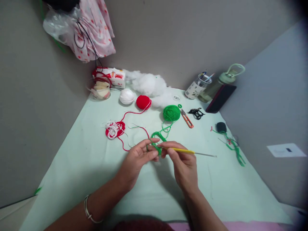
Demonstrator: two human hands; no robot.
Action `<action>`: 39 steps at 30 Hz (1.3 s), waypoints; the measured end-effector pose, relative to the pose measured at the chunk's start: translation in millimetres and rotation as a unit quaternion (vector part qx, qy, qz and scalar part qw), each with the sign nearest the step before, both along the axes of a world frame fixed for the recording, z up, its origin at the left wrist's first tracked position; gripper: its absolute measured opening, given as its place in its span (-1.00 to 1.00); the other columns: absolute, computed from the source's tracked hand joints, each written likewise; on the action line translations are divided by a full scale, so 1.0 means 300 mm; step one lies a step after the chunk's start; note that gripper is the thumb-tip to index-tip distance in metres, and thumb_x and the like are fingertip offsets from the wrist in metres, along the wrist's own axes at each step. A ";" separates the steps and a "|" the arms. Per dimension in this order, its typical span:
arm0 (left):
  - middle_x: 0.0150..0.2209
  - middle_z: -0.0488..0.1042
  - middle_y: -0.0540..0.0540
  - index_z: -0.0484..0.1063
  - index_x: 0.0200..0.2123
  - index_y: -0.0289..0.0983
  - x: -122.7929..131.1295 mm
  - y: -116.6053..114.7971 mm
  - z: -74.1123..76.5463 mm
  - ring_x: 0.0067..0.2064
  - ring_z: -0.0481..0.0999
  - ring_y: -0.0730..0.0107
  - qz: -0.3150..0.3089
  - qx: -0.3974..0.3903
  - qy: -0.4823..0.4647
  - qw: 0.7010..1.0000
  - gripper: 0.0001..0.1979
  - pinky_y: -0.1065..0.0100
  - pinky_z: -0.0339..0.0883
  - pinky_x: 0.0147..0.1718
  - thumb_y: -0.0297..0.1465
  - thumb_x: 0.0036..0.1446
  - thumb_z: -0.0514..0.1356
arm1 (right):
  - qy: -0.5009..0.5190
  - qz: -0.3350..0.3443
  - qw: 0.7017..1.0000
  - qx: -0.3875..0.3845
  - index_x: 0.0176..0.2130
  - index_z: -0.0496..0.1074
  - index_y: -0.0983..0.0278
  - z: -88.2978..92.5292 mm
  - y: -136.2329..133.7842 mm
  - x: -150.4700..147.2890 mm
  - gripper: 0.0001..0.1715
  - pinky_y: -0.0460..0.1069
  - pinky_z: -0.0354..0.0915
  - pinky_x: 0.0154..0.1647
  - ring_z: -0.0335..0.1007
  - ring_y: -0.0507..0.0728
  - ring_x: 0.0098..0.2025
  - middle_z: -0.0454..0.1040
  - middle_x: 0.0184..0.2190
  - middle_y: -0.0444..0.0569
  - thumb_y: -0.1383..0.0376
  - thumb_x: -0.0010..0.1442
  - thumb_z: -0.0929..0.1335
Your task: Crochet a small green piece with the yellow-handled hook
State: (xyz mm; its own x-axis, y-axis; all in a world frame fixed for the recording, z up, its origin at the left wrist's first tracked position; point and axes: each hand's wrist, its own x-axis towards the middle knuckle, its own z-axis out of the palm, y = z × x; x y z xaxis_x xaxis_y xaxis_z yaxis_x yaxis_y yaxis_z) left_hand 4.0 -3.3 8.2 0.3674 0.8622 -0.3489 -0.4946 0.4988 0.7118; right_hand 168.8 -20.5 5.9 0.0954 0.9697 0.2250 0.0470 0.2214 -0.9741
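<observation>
Dark red cloth (144, 225) shows at six o'clock, nearest the camera, and a bracelet (86, 208) rings the wrist between seven and eight, taking the hands as the dial's middle. There the left hand (139, 156) has its fingers bent and thumb pressing green yarn (158, 150); the right hand (184, 163) grips the yellow handle of a hook (183, 150), one end at the yarn, the other pointing toward three o'clock. Whether it has caught a loop is too small to tell. The yarn should handle light and soft, prone to slipping or splitting, so a gentle pinch near the hook would suit it; the hook looks stiff and slim, best held at its handle. Beyond, a red and white yarn bundle (115, 129) lies at ten o'clock, a green ball (171, 113) near one, scissors (187, 119) between one and two, a red ball (143, 102) near eleven, and fluffy stuffing (149, 84) furthest, near twelve
</observation>
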 end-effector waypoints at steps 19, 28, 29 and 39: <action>-0.34 0.51 -0.02 0.68 -0.02 -0.29 -0.011 0.010 -0.007 -0.37 0.41 0.48 -0.031 -0.079 -0.071 0.994 -0.60 0.36 0.31 -0.26 -0.35 0.06 0.54 | -0.217 -0.022 0.960 0.174 0.07 0.64 0.08 -0.010 -0.041 0.014 -0.62 0.06 0.58 -0.20 0.63 0.17 -0.19 0.65 -0.16 0.02 0.42 0.42 0.35; -0.33 0.56 -0.03 0.71 -0.09 -0.25 -0.002 -0.004 0.003 -0.32 0.48 0.42 -0.016 0.016 -0.008 1.000 -0.72 0.35 0.35 -0.21 -0.35 0.11 0.50 | -0.031 0.000 0.998 0.062 -0.11 0.69 0.12 0.016 -0.008 -0.014 -0.80 0.05 0.56 -0.23 0.62 0.15 -0.23 0.70 -0.20 0.00 0.29 0.43 0.40; -0.31 0.57 -0.04 0.71 -0.10 -0.25 0.001 -0.006 0.002 -0.29 0.49 0.41 -0.015 0.020 -0.004 1.000 -0.73 0.34 0.35 -0.19 -0.35 0.11 0.50 | -0.049 -0.005 0.996 0.069 -0.10 0.69 0.12 0.015 -0.011 -0.017 -0.78 0.05 0.56 -0.25 0.63 0.16 -0.21 0.70 -0.21 0.00 0.32 0.44 0.39; -0.28 0.59 -0.07 0.73 -0.09 -0.30 -0.005 0.009 -0.010 -0.33 0.48 0.47 -0.012 -0.085 -0.075 0.994 -0.63 0.36 0.39 -0.20 -0.35 0.01 0.56 | -0.195 -0.037 0.967 0.157 0.05 0.67 0.04 -0.023 -0.042 0.000 -0.60 0.04 0.56 -0.21 0.63 0.15 -0.18 0.67 -0.15 0.01 0.45 0.39 0.39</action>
State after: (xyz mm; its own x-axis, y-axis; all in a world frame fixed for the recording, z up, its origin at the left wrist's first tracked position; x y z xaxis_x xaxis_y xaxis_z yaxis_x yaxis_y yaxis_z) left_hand 2.5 -0.5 5.1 0.4455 0.7864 -0.4279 -0.5753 0.6177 0.5362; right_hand 169.0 -33.0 -1.0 0.0100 0.8411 0.5408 0.4240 0.4862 -0.7641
